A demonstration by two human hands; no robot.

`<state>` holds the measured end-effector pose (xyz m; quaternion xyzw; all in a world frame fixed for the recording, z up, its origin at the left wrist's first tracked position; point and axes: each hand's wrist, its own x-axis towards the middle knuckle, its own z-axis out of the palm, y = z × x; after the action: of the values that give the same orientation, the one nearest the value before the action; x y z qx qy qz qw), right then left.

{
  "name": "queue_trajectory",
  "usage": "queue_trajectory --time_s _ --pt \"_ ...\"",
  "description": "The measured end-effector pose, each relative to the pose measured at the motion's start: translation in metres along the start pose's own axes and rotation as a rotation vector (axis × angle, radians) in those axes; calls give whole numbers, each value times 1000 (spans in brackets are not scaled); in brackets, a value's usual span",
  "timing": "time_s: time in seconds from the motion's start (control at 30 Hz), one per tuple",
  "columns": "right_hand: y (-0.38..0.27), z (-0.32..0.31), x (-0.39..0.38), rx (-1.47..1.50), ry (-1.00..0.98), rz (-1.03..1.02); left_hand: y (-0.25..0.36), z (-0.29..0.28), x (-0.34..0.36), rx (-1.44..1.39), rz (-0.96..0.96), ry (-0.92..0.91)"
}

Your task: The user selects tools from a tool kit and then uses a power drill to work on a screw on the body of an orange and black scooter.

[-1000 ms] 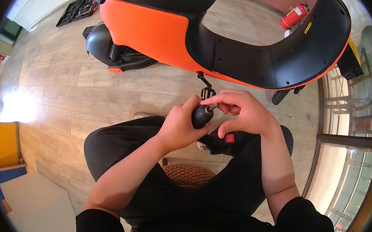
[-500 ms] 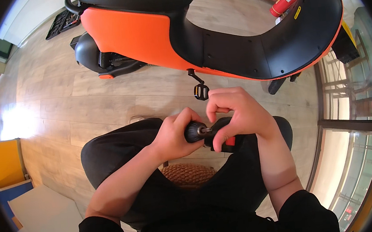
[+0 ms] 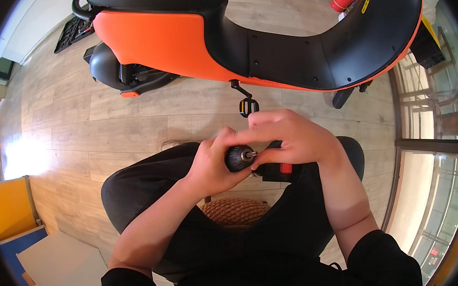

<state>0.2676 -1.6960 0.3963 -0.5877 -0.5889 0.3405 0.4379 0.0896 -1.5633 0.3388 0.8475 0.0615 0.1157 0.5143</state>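
Drill [image 3: 273,173], black and red: placed near centre, its chuck [image 3: 236,160] wrapped by the left hand's [image 3: 206,164] closed grip. Bit [image 3: 251,154]: pointed right. Right hand [image 3: 302,139]: grip part-open, thumb beside the bit (contact cannot be told); its fingers, earlier apart, have been brought to the left hand, so the bit is now bracketed. Scooter [image 3: 157,40], orange: stood far.

A black power drill [image 3: 237,159] was gripped by the left hand [image 3: 206,168], its metal bit [image 3: 250,155] framed by the curved right hand [image 3: 299,139]. Beyond, a pedal [image 3: 243,108] was mounted beneath an orange-and-black scooter [image 3: 149,38].
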Motion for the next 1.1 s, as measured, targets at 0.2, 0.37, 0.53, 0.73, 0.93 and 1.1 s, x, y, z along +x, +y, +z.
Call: queue_trajectory --time_s 0.2,0.37,0.53,0.73,0.93,1.1 --pt "1 7 5 -21 1 -111 -5 0 -3 19 -37 18" --pt "-5 9 5 -31 -10 -13 -5 0 -5 2 -61 19" --pt "-2 20 6 18 106 -19 -4 2 -4 -52 -87 73" --pt "-1 31 7 37 173 45 -3 0 -2 -103 -120 108" --pt "-3 32 8 62 183 102 -7 2 -2 -73 -103 151" --pt "6 28 7 -62 181 150 2 -2 5 -51 -309 146"
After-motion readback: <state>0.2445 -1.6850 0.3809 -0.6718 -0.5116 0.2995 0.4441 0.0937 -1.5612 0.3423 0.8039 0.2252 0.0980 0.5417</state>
